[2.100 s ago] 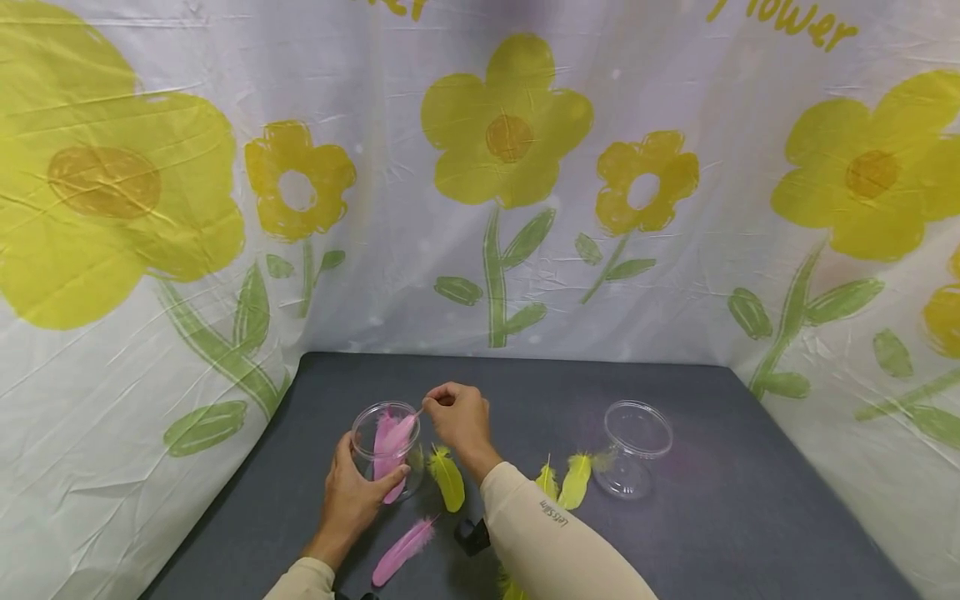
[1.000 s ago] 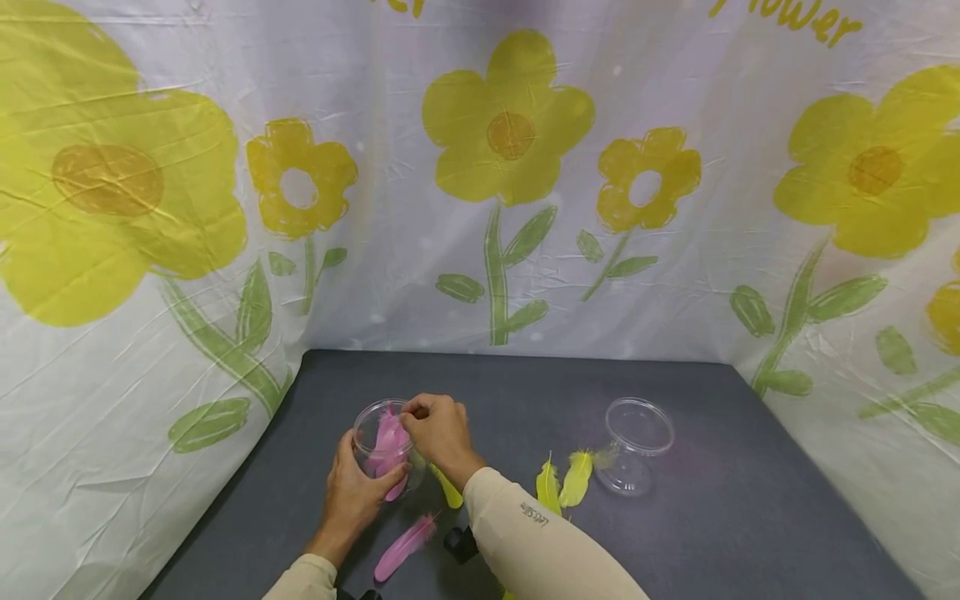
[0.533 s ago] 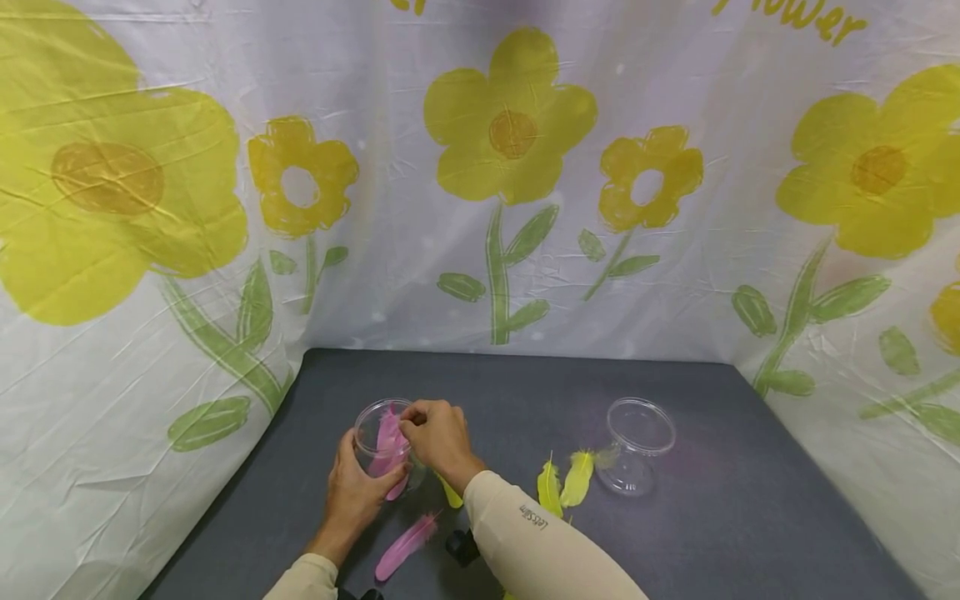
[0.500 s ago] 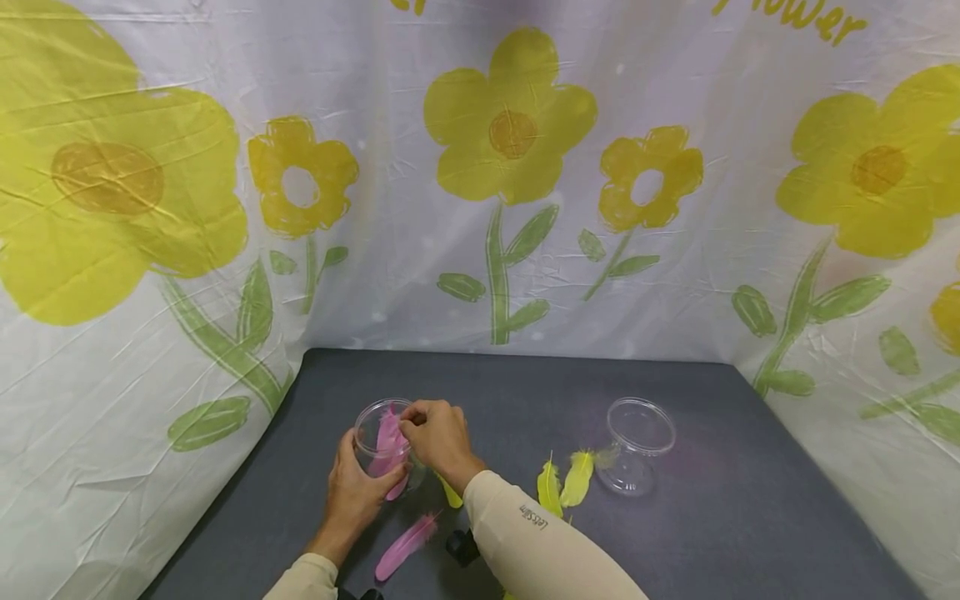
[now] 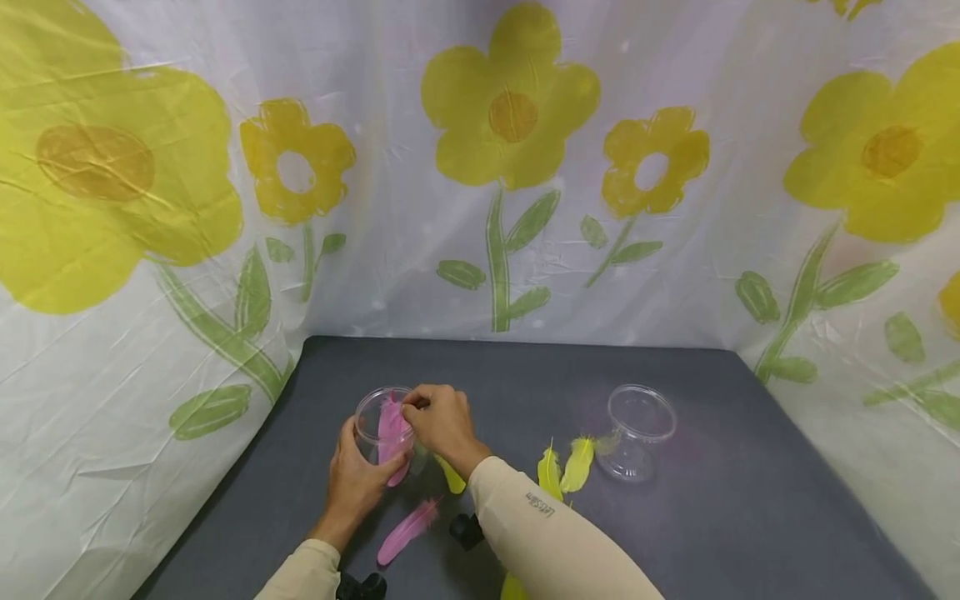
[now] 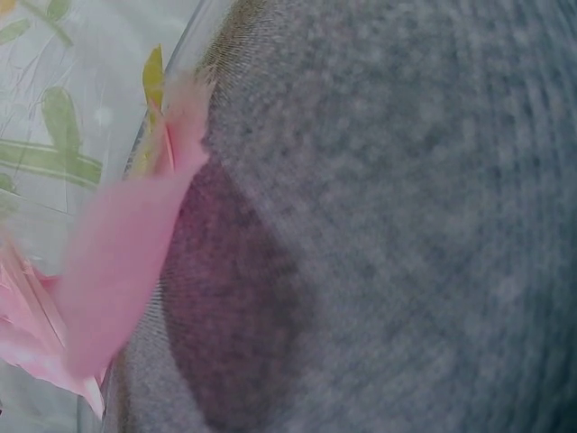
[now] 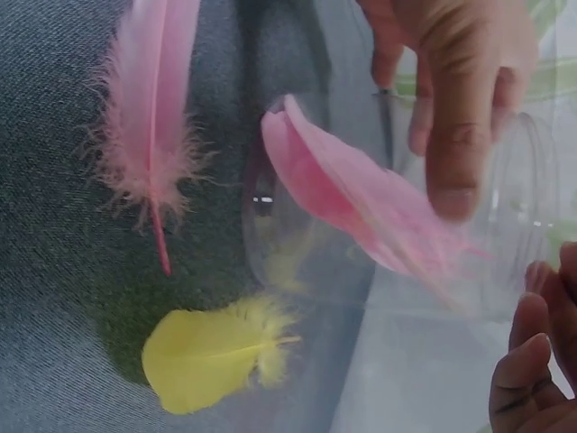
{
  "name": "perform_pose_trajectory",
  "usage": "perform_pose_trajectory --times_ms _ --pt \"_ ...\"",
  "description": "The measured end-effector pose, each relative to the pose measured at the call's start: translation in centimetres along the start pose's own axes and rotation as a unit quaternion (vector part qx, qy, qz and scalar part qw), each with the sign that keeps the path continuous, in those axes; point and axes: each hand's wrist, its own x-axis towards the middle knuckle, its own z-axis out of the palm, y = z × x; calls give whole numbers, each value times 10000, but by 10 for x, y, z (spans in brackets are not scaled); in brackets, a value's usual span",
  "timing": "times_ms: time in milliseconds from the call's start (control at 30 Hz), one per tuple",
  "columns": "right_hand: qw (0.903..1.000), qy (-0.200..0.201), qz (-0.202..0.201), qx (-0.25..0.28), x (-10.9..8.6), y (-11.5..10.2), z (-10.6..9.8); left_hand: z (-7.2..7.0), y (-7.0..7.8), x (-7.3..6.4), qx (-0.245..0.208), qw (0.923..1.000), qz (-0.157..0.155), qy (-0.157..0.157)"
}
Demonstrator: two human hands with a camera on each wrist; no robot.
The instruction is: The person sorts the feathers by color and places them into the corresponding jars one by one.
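Note:
My left hand (image 5: 362, 477) grips a clear plastic jar (image 7: 334, 275) around its side, with the thumb across the near wall. Pink feathers (image 5: 392, 429) stand inside it, overlapping each other in the right wrist view. At the jar's rim, my right hand (image 5: 444, 423) has thumb and forefinger pinched at the upper end of a pink feather. Their very tips are partly hidden. One loose pink feather (image 5: 407, 529) lies on the table in front of the jar. Just right of the jar is a yellow feather (image 7: 207, 356), partly covered by my right hand in the head view.
A second clear jar (image 5: 636, 436) stands farther right on the dark grey tabletop (image 5: 735, 500). Yellow feathers (image 5: 577, 465) lie left of it, and another yellow feather (image 5: 514, 587) shows beside my right sleeve. A flower-printed curtain (image 5: 390, 250) encloses the table's back and sides.
My right hand has come left and lower, from holding a feather's quill above the rim to the rim itself, and the feather sits deeper. Lately it barely moves. The left hand keeps its grip.

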Motion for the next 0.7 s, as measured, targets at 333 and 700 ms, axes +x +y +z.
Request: perform_pose_trajectory --times_ms 333,700 --pt "9986 262 -319 344 -9 -3 -31 2 2 2 -60 10000 32 13" --pt "9995 165 -181 176 -14 10 -59 0 -1 0 -27 9998 -142 -126"
